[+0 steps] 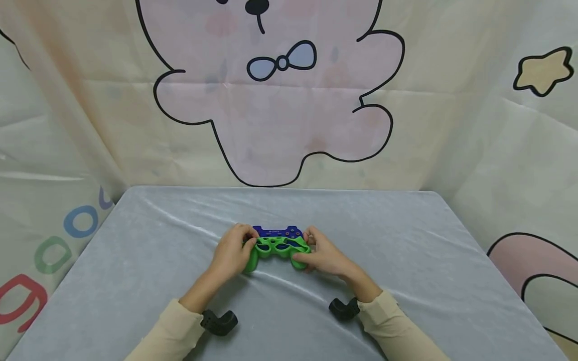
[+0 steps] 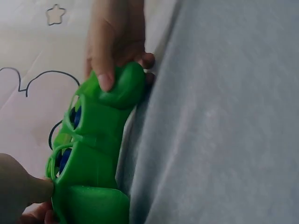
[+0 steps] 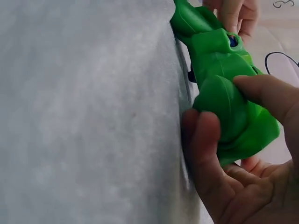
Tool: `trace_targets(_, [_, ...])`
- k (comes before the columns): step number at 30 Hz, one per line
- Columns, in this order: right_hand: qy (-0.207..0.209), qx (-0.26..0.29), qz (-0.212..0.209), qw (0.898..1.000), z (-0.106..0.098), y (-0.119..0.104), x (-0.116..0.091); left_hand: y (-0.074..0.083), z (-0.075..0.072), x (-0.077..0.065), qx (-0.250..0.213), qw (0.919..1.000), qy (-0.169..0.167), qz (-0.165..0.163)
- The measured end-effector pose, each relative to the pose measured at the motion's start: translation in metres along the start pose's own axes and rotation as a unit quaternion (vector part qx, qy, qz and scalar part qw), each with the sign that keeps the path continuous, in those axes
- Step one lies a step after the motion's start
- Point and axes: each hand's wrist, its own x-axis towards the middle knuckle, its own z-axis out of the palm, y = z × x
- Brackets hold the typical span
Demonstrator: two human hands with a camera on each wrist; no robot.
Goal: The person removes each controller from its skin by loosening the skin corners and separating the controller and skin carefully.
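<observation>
A green rubbery cover (image 1: pixel 251 261) sits over the near part of a dark blue game controller (image 1: pixel 277 233) near the middle of the table. The controller's blue far side, with its buttons, shows beyond the cover. My left hand (image 1: pixel 231 250) pinches the cover's left end between thumb and fingers. On the right end, my right hand (image 1: pixel 328 258) grips the rounded handle, thumb on the near face and fingers around the side. In the left wrist view, blue sticks appear through holes in the cover (image 2: pixel 100 126). Right-hand fingers (image 3: pixel 205 140) curl under the handle in the right wrist view.
A pale grey-blue velvety cloth (image 1: pixel 429 271) with soft creases covers the table. Behind it hangs a cream backdrop (image 1: pixel 433 100) with a cartoon animal drawing. Black wrist mounts (image 1: pixel 220 322) sit at both cuffs, close over the cloth.
</observation>
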Motion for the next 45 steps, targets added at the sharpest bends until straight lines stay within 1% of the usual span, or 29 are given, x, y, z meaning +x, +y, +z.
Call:
trace_targets(1, [0.002,-0.006,-0.002,1.000,0.001,0.000,0.000,-0.001,0.000,0.000,-0.023,0.9997,-0.009,-0.008])
trace_targets(3, [0.008,-0.017,-0.005,1.000,0.003,0.001,0.000,-0.003,-0.001,-0.001,-0.077,0.9961,-0.031,-0.029])
trace_targets(5, [0.011,-0.029,-0.006,0.999,0.005,0.000,0.000,-0.005,-0.003,-0.001,-0.125,0.9899,-0.050,-0.044])
trace_targets(7, [0.012,-0.039,-0.008,0.999,0.006,0.000,0.001,-0.007,-0.006,-0.002,-0.170,0.9818,-0.064,-0.056])
trace_targets(9, [0.010,-0.040,-0.007,0.999,0.007,-0.001,0.001,-0.008,-0.008,-0.002,-0.200,0.9746,-0.080,-0.062])
trace_targets(11, [0.008,-0.037,-0.008,0.999,0.007,-0.001,0.001,-0.009,-0.010,-0.002,-0.216,0.9698,-0.096,-0.062])
trace_targets(13, [0.007,-0.031,-0.004,0.999,0.007,-0.001,0.001,-0.009,-0.012,-0.002,-0.206,0.9711,-0.106,-0.057])
trace_targets(15, [0.006,-0.027,0.000,1.000,0.006,-0.001,0.001,-0.006,-0.012,-0.002,-0.167,0.9797,-0.101,-0.044])
trace_targets(17, [0.007,-0.026,0.006,1.000,0.006,-0.002,0.001,-0.003,-0.010,-0.003,-0.112,0.9901,-0.078,-0.029])
trace_targets(19, [0.010,-0.026,0.008,1.000,0.005,-0.002,0.002,0.002,-0.006,-0.004,-0.060,0.9969,-0.048,-0.017])
trace_targets(20, [0.011,-0.027,0.007,1.000,0.004,-0.001,0.002,0.005,-0.003,-0.004,-0.037,0.9987,-0.034,-0.008])
trace_targets(22, [0.015,-0.028,0.004,0.999,0.002,-0.001,0.003,0.009,0.004,-0.004,-0.003,0.9998,-0.016,0.007])
trace_targets(24, [0.016,-0.031,0.003,0.999,0.000,0.000,0.003,0.014,0.011,-0.003,0.012,0.9997,-0.010,0.019])
trace_targets(26, [0.015,-0.038,0.004,0.999,-0.001,-0.001,0.003,0.016,0.017,-0.003,0.002,0.9996,-0.014,0.023])
trace_targets(27, [0.012,-0.042,0.003,0.999,-0.002,-0.001,0.002,0.016,0.018,-0.002,-0.012,0.9996,-0.020,0.019])
trace_targets(30, [0.009,-0.056,0.004,0.998,-0.003,-0.002,0.000,0.017,0.019,0.000,-0.076,0.9966,-0.033,-0.007])
trace_targets(32, [0.009,-0.064,0.002,0.998,-0.003,-0.003,-0.001,0.017,0.017,0.001,-0.124,0.9908,-0.043,-0.031])
trace_targets(35, [0.010,-0.073,0.001,0.997,-0.001,-0.006,-0.002,0.019,0.014,0.002,-0.189,0.9782,-0.052,-0.069])
trace_targets(36, [0.011,-0.075,0.000,0.997,0.000,-0.007,-0.002,0.019,0.013,0.002,-0.206,0.9739,-0.054,-0.079])
trace_targets(38, [0.011,-0.077,-0.001,0.997,0.001,-0.007,-0.003,0.019,0.011,0.002,-0.225,0.9684,-0.060,-0.089])
trace_targets(40, [0.011,-0.076,-0.002,0.997,0.002,-0.007,-0.003,0.018,0.011,0.002,-0.224,0.9687,-0.069,-0.083])
trace_targets(42, [0.011,-0.074,-0.003,0.997,0.002,-0.006,-0.003,0.016,0.008,0.001,-0.197,0.9754,-0.078,-0.061])
trace_targets(45, [0.010,-0.063,-0.001,0.998,0.003,-0.005,-0.001,0.012,0.000,0.000,-0.140,0.9848,-0.101,-0.019])
